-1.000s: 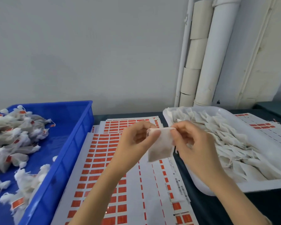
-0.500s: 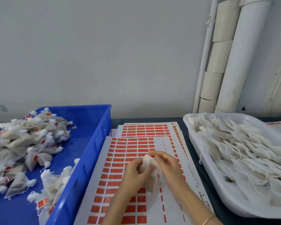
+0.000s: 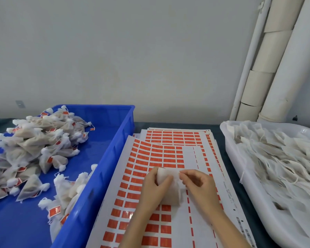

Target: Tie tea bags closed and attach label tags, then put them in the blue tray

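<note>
One white mesh tea bag (image 3: 170,187) sits between both hands, low over the sheets of orange label stickers (image 3: 156,154). My left hand (image 3: 154,187) grips the bag's body from the left. My right hand (image 3: 197,183) pinches the bag's gathered top at its right side. The blue tray (image 3: 115,149) stands to the left and holds a heap of tied tea bags with orange tags (image 3: 34,149). Whether a tag is on the held bag is hidden by my fingers.
A white tray (image 3: 240,176) at the right is full of flat, untied tea bags (image 3: 276,158). Sticker sheets cover the dark table between the two trays. White pipes and cardboard tubes (image 3: 268,68) lean in the back right corner against a plain wall.
The hands came down from chest height to just above the sticker sheets with the tea bag. The view panned left, so more of the blue tray shows.
</note>
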Demonstrator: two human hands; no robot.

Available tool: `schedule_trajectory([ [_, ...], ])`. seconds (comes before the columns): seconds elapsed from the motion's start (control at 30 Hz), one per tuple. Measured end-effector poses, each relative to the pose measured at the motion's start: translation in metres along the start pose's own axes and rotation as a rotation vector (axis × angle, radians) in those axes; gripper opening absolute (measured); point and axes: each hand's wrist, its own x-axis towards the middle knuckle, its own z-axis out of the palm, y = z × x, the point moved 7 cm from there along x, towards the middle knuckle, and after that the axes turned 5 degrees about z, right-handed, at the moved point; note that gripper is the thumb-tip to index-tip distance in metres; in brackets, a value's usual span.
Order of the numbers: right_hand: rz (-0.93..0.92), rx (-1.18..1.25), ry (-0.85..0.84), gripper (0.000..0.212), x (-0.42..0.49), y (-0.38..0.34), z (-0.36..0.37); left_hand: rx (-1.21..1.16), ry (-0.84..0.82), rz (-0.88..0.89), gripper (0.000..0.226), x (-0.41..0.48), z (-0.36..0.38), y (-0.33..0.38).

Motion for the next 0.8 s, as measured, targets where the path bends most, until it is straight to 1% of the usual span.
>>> schedule_trajectory([
  [0.07, -0.039, -0.028, -0.027, 0.012, -0.002, -0.004, 0.004, -0.035, -0.021, 0.025, 0.025, 0.001, 0.002, 0.002],
  [0.17, -0.107, -0.078, -0.038, 0.017, -0.007, -0.010, 0.009, -0.054, -0.013, 0.027, 0.019, 0.002, 0.003, 0.001],
  [0.27, -0.203, -0.163, 0.014, 0.020, -0.012, -0.017, 0.008, -0.065, -0.039, 0.036, 0.011, 0.002, 0.004, 0.000],
  [0.4, -0.340, -0.301, 0.080, 0.021, -0.017, -0.024, 0.007, -0.073, -0.069, 0.027, 0.010, -0.001, 0.004, -0.001],
  [0.47, -0.374, -0.335, 0.092, 0.020, -0.018, -0.026, 0.008, -0.063, -0.084, 0.017, 0.009, -0.001, 0.005, -0.001],
  [0.57, -0.390, -0.338, 0.116, 0.020, -0.019, -0.028, 0.007, -0.095, -0.081, 0.027, 0.008, -0.002, 0.006, 0.003],
  [0.7, -0.338, -0.292, 0.161, 0.024, -0.017, -0.029, 0.001, -0.162, -0.056, -0.004, 0.009, -0.004, 0.007, 0.005],
  [0.8, -0.312, -0.305, 0.189, 0.021, -0.013, -0.028, -0.004, -0.168, -0.058, 0.028, 0.013, -0.005, 0.008, 0.010],
])
